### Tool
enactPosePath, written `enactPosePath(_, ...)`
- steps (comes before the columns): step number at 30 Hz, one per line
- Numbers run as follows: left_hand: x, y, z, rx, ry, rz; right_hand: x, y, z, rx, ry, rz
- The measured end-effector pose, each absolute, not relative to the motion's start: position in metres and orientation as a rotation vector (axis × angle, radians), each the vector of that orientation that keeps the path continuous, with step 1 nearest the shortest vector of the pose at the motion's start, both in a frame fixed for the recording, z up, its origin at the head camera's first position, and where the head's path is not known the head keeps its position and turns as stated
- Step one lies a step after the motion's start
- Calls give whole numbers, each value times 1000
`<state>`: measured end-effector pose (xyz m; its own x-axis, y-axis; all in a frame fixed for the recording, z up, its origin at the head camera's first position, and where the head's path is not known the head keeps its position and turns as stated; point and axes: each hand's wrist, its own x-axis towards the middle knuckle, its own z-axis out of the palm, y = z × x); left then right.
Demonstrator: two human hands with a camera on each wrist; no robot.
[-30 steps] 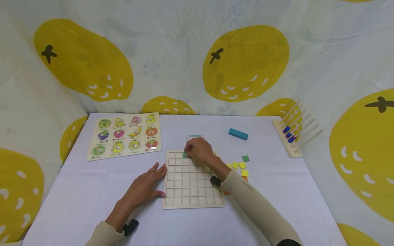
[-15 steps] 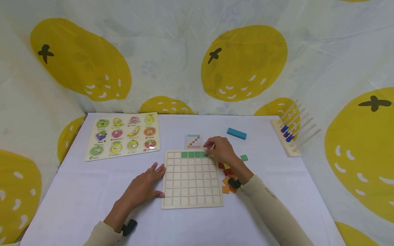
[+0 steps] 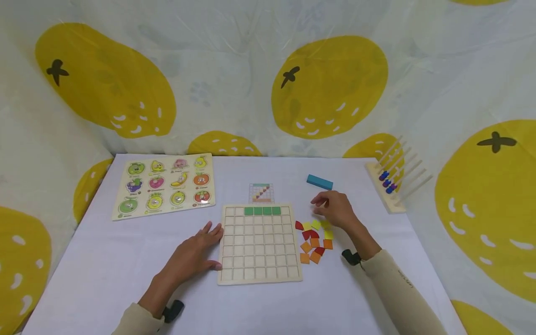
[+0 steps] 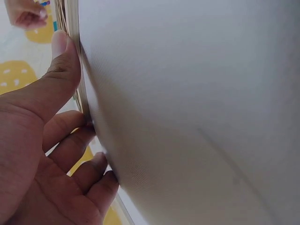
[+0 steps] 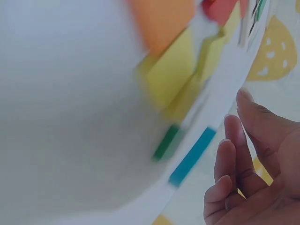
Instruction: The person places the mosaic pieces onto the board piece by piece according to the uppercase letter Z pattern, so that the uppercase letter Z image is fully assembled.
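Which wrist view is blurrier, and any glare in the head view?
Right wrist: blurrier; orange tile and yellow tile smeared, right hand fairly crisp. Left wrist: left hand sharp, faint dark streak on the tablecloth, likely shadow. Head: small glint on the fruit board.

Grid board [image 3: 260,250] of smooth bare wood, matt tiles [image 3: 314,242], finely woven cloth tablecover [image 3: 125,260], wooden peg rack [image 3: 389,201]
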<state>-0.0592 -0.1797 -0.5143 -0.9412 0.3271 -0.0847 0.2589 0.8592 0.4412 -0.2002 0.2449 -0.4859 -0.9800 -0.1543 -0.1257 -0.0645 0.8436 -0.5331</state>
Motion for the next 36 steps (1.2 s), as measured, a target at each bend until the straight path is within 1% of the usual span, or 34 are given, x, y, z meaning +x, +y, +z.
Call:
enactPosePath(7, -59, -179, -515, 443, 2873, 633, -194, 281, -489, -83, 2840, -767)
enactPosePath(14, -59, -179, -515, 442, 2879, 633, -194, 293, -489, -57, 2779, -750)
enactPosePath(27, -61, -178, -513, 472, 2890, 619, -201, 289, -492, -147, 2849, -685)
enactPosePath(32, -60, -179, -512, 475, 2894, 606, -203, 275, -487, -130, 2871, -750)
enactPosePath(36, -60, -179, -512, 466, 2889, 604, -205, 255, -482, -169, 2892, -799)
